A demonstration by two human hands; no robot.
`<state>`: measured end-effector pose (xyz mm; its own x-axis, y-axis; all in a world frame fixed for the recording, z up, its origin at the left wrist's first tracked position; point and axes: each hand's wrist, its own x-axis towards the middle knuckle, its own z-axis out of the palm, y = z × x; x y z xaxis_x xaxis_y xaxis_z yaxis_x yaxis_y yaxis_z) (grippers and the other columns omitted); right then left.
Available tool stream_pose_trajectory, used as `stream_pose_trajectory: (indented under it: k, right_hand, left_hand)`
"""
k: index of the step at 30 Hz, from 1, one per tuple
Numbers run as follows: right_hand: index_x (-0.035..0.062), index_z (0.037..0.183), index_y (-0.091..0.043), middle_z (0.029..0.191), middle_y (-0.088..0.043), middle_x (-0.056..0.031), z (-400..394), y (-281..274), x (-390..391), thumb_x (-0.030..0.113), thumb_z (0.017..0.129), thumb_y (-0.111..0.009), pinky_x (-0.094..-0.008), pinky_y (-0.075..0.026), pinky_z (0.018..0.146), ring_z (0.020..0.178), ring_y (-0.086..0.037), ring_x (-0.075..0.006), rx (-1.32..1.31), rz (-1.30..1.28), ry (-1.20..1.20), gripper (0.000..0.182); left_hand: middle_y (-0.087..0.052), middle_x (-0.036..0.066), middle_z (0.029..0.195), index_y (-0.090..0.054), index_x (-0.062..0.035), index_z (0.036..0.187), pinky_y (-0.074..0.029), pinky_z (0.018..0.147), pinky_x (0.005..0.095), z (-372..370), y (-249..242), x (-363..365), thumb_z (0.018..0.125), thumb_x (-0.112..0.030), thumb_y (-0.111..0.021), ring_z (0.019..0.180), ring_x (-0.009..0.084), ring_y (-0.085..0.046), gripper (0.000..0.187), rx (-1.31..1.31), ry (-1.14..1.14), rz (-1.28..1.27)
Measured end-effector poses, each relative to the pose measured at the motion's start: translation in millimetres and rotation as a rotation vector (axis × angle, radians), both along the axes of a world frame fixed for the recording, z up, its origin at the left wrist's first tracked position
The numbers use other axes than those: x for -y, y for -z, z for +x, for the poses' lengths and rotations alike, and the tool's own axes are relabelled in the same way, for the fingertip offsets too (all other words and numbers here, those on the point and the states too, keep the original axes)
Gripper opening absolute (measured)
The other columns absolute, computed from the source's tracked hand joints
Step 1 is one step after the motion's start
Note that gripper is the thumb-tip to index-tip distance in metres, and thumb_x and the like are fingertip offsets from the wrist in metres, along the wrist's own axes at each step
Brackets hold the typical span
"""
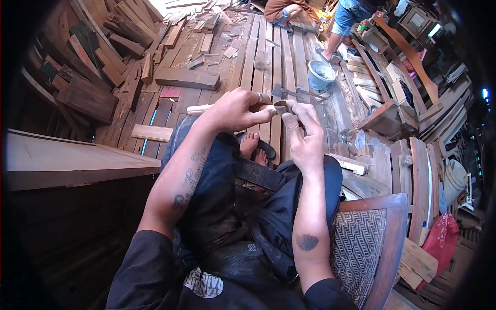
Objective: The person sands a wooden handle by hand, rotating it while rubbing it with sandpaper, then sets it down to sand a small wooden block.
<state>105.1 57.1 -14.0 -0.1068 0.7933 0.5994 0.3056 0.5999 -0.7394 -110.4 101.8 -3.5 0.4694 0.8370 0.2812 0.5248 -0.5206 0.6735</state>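
Note:
Both my hands are raised close together over my knees. My left hand (240, 111) is closed, its thumb and forefinger pinching around pale wood at the fingertips. A pale wooden stick (198, 109) shows beyond my left wrist, in line with that pinch; the stretch between is hidden by the hand. My right hand (307, 134) has its thumb and fingers closed on a small curled brownish strip (279, 105), like a bent piece of sandpaper. That strip meets the left fingertips.
I sit beside a woven-back chair (359, 248). A pale board edge (82, 168) is at left. On the slatted floor are a thick wood block (187, 79), a metal-headed tool (285, 93) and a bucket (321, 76). Another person (343, 26) stands ahead; someone else (284, 11) crouches nearby.

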Motion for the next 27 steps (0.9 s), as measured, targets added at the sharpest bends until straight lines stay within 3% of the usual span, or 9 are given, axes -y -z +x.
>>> stream_pose_trajectory:
  k: [7,13,16,20,23,27]
  right_hand:
    - [0.0002,0.121,-0.072,0.111,-0.068,-0.0128,-2,-2,1,0.014,0.098,-0.07,-0.0354,-0.052,0.092,0.105,-0.067,-0.0259,0.019,0.0,0.009,0.027]
    - [-0.0002,0.122,-0.071,0.113,-0.068,-0.0125,-3,-3,1,0.012,0.099,-0.07,-0.0346,-0.051,0.094,0.107,-0.066,-0.025,0.004,0.009,0.017,0.026]
    - [-0.0004,0.123,-0.07,0.114,-0.067,-0.0126,-1,0,-2,0.013,0.1,-0.069,-0.0341,-0.05,0.096,0.108,-0.066,-0.0244,-0.02,-0.06,0.01,0.027]
    - [-0.0011,0.122,-0.07,0.111,-0.067,-0.0126,-5,-3,0,0.015,0.101,-0.068,-0.0343,-0.05,0.094,0.106,-0.066,-0.0239,0.009,0.022,0.014,0.027]
    - [-0.0019,0.122,-0.07,0.111,-0.067,-0.0124,-5,1,-2,0.015,0.102,-0.067,-0.0339,-0.05,0.094,0.106,-0.066,-0.0229,-0.05,-0.058,-0.013,0.027]
    - [-0.0034,0.125,-0.068,0.116,-0.067,-0.0126,-3,7,-5,0.017,0.102,-0.067,-0.0329,-0.05,0.096,0.109,-0.065,-0.0218,-0.055,-0.067,0.008,0.03]
  left_hand:
    - [-0.065,0.024,0.074,-0.073,0.0034,0.104,-0.052,0.067,0.0434,1,-6,6,0.092,-0.035,-0.068,0.066,0.0366,-0.066,0.04,-0.017,0.004,0.067]
    - [-0.066,0.024,0.075,-0.073,0.0033,0.104,-0.051,0.067,0.0446,1,-5,3,0.092,-0.035,-0.069,0.068,0.0384,-0.066,0.04,-0.017,-0.008,0.071]
    - [-0.07,0.026,0.083,-0.078,-0.0026,0.106,-0.057,0.077,0.0488,5,1,2,0.09,-0.048,-0.065,0.082,0.0429,-0.071,0.05,-0.123,-0.051,0.024]
    - [-0.069,0.026,0.081,-0.077,-0.0027,0.105,-0.056,0.073,0.0503,4,-11,6,0.09,-0.048,-0.066,0.079,0.0436,-0.07,0.049,-0.059,-0.048,0.014]
    - [-0.069,0.023,0.078,-0.073,0.0036,0.105,-0.054,0.07,0.0456,2,-3,2,0.096,-0.039,-0.067,0.074,0.0394,-0.07,0.044,-0.149,-0.018,0.082]
    - [-0.068,0.022,0.076,-0.069,0.0031,0.099,-0.052,0.067,0.0458,6,1,2,0.099,-0.033,-0.065,0.072,0.0369,-0.07,0.037,0.052,0.027,0.185]
